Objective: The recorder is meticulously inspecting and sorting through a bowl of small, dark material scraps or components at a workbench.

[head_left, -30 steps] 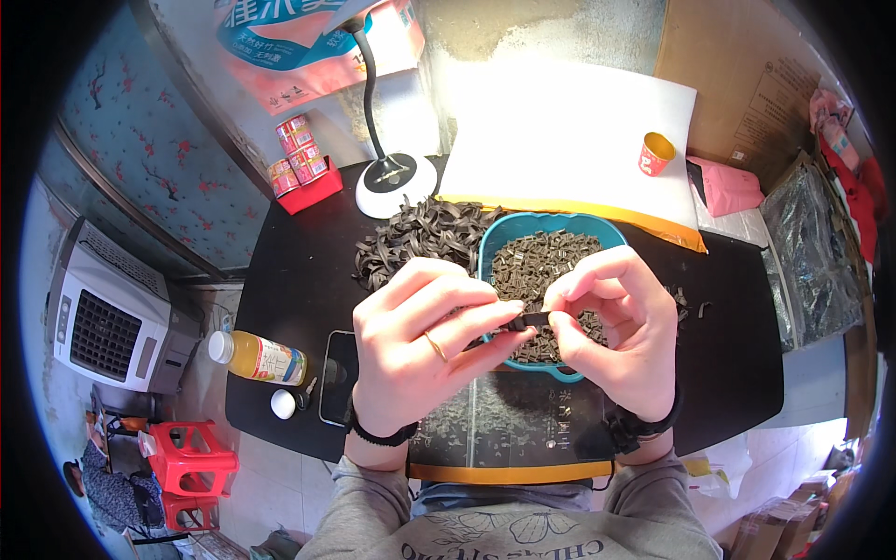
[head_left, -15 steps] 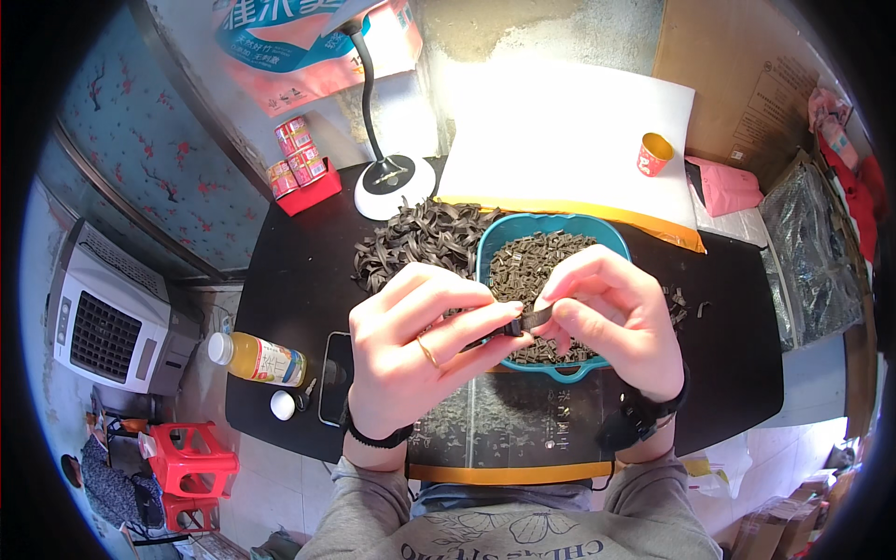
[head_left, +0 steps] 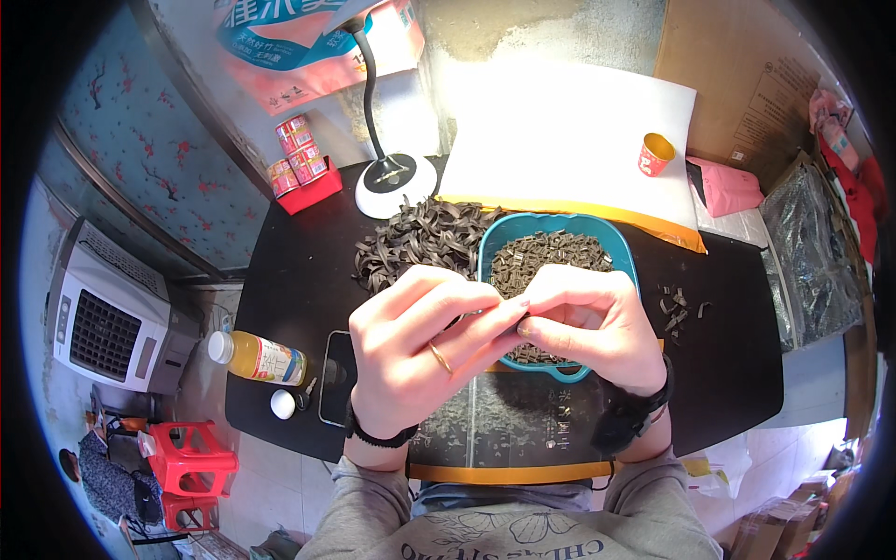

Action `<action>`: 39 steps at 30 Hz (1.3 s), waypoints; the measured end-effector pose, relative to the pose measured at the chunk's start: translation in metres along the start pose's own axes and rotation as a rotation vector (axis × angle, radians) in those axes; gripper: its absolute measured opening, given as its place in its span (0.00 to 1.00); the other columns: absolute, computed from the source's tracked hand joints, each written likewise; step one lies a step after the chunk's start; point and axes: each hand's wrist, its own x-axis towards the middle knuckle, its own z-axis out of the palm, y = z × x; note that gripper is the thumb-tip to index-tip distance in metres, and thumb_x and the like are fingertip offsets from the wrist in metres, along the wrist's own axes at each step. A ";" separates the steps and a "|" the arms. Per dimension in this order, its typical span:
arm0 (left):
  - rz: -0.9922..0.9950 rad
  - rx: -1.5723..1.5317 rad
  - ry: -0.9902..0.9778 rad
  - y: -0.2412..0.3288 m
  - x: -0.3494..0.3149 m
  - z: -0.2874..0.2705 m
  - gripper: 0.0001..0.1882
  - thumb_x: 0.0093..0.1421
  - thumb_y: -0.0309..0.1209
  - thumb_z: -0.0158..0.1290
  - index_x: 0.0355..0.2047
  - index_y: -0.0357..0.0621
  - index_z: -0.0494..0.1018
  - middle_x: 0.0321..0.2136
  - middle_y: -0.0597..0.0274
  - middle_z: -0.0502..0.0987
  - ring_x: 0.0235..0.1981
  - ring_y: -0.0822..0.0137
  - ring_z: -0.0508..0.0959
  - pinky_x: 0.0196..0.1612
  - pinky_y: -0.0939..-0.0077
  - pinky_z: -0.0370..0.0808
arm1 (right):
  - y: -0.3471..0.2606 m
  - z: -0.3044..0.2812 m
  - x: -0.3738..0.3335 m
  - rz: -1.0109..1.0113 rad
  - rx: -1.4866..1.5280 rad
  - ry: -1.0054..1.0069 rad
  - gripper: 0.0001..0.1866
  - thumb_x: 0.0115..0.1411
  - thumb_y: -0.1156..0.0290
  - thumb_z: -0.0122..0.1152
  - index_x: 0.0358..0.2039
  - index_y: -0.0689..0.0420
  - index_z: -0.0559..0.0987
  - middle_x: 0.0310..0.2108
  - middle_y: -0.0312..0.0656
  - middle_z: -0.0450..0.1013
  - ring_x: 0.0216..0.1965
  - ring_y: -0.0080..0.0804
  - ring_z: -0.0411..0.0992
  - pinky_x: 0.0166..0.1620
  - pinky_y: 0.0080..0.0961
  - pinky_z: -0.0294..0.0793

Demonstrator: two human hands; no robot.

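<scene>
My left hand (head_left: 411,341) and my right hand (head_left: 602,327) meet at the fingertips above the near part of a teal basin (head_left: 627,257). Both are closed in a pinch on a dark strip, which the fingers now hide almost wholly. Small dark cut-looking pieces (head_left: 541,259) fill much of the basin. Just beyond my left hand lies a heap of loose dark strips (head_left: 420,245). A few more small pieces (head_left: 678,303) are scattered on the black table (head_left: 733,345) right of the basin.
A desk lamp (head_left: 397,187) stands behind the heap. A red patterned paper cup (head_left: 655,157) is on a white sheet (head_left: 569,140) at the back. On the left are a juice bottle (head_left: 266,358), a white cap (head_left: 283,403) and a phone (head_left: 337,378).
My fingertips have come together, covering the dark strip that showed between them. My right hand has shifted slightly left and its fingers have closed in toward the left.
</scene>
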 end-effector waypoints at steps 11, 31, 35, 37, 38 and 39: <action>-0.077 -0.060 -0.037 0.000 0.005 -0.001 0.19 0.31 0.29 0.65 0.30 0.46 0.80 0.23 0.68 0.75 0.25 0.68 0.74 0.26 0.78 0.72 | -0.004 0.004 0.001 0.034 -0.018 0.063 0.04 0.54 0.79 0.61 0.31 0.64 0.78 0.27 0.34 0.72 0.28 0.13 0.69 0.29 0.09 0.66; -0.322 0.261 -0.285 -0.133 -0.075 0.085 0.11 0.43 0.24 0.58 0.30 0.47 0.74 0.28 0.67 0.74 0.33 0.65 0.74 0.37 0.74 0.72 | -0.002 -0.124 -0.070 0.380 -1.619 0.714 0.12 0.49 0.69 0.62 0.33 0.60 0.78 0.26 0.45 0.73 0.28 0.40 0.73 0.32 0.30 0.72; -0.339 0.274 -0.307 -0.144 -0.088 0.097 0.07 0.43 0.26 0.59 0.25 0.46 0.74 0.27 0.67 0.74 0.32 0.65 0.74 0.37 0.75 0.72 | 0.022 -0.084 -0.044 0.085 -1.246 0.446 0.10 0.51 0.68 0.60 0.32 0.61 0.78 0.27 0.45 0.73 0.28 0.40 0.73 0.35 0.30 0.72; -0.339 0.284 -0.288 -0.143 -0.086 0.099 0.06 0.43 0.27 0.59 0.23 0.46 0.74 0.27 0.66 0.75 0.32 0.65 0.75 0.36 0.75 0.72 | 0.044 -0.073 -0.038 0.012 -1.309 0.246 0.11 0.52 0.67 0.60 0.34 0.60 0.77 0.31 0.44 0.73 0.34 0.39 0.72 0.39 0.29 0.72; -0.310 0.234 -0.203 -0.143 -0.083 0.098 0.06 0.44 0.27 0.59 0.24 0.45 0.75 0.27 0.66 0.75 0.32 0.65 0.75 0.36 0.76 0.73 | 0.054 -0.068 -0.035 -0.037 -1.348 0.147 0.13 0.52 0.66 0.60 0.35 0.59 0.77 0.32 0.44 0.72 0.36 0.38 0.71 0.40 0.29 0.72; -0.282 0.185 -0.119 -0.143 -0.080 0.098 0.05 0.45 0.27 0.59 0.24 0.45 0.75 0.27 0.65 0.75 0.31 0.65 0.76 0.35 0.76 0.73 | 0.064 -0.063 -0.033 -0.086 -1.384 0.047 0.14 0.52 0.65 0.60 0.37 0.59 0.76 0.33 0.43 0.72 0.39 0.38 0.70 0.41 0.30 0.71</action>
